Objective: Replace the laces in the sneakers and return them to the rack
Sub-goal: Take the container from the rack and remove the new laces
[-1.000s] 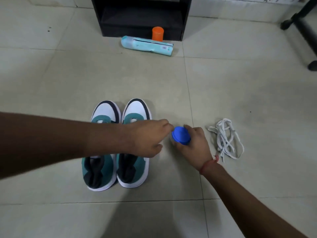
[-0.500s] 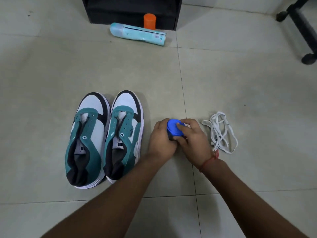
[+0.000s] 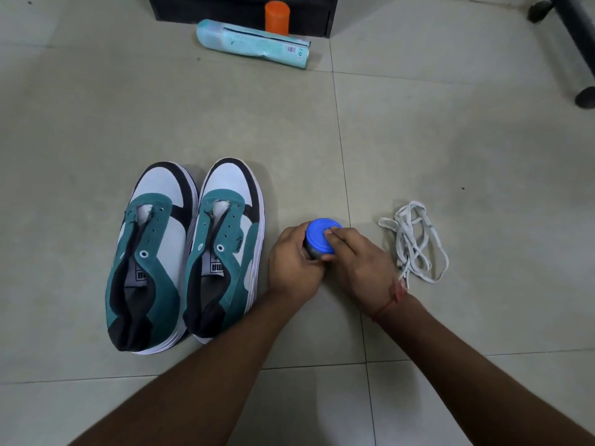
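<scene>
Head view shows me the sneakers (image 3: 185, 252) side by side on the floor tiles (image 3: 450, 140), toes away from me, eyelets bare and tongues slack; the white laces (image 3: 413, 243) lie in a loose tangle well apart, on the far side of my hands. A second ago my left arm stretched across the shoes. Now my left hand (image 3: 294, 268) has come in and closed round the body of a small jar (image 3: 317, 249), while my right hand (image 3: 357, 262) clamps its blue lid (image 3: 322, 231), so both hands are together on it. I judge lacing has not begun; I seem to be opening this jar first. Shoes look like teal suede over white leather with black trim; the laces are flat and woven, the lid smooth plastic. Beyond lie a pale blue tube (image 3: 254, 43), an orange cap (image 3: 277, 12) and the black rack (image 3: 241, 8).
</scene>
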